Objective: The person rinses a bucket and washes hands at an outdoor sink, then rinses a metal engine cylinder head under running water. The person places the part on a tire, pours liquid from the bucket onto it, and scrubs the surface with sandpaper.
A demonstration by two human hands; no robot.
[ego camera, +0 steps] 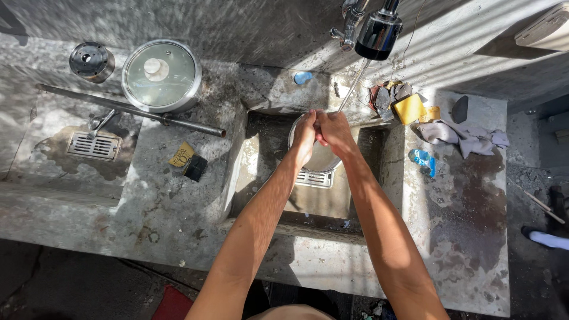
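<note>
Below the camera: two bare forearms reach forward from the bottom edge, over the front wall of a concrete sink (237, 172).
Left hand (304, 137): it is at the left rim of a round metal bowl (323, 159); the fingers are curled around this rim and they grasp it.
Right hand (335, 131): it lies on the far rim of the same bowl, touching the left hand; the fingers are bent over the edge, but I cannot tell if they close fully on it.
Bowl position: it is inside the sink basin, above a metal drain grate (314, 178), and a thin stream of water (353, 88) falls to it.
Left counter: a yellow sponge (182, 154) and a small black block (195, 167) lie just beside each other, near the sink edge.
Right counter: a blue plastic piece (422, 160) lies near the basin; farther are a grey cloth (465, 135) and a yellow sponge pile (409, 108).
Far left: a long metal pipe (133, 110) lies across the counter, beyond a second floor grate (93, 145).
Far side: a pot with glass lid (161, 75) stands beside a small round metal part (91, 61).
Top: a chrome tap (378, 29) hangs above the basin.
</note>
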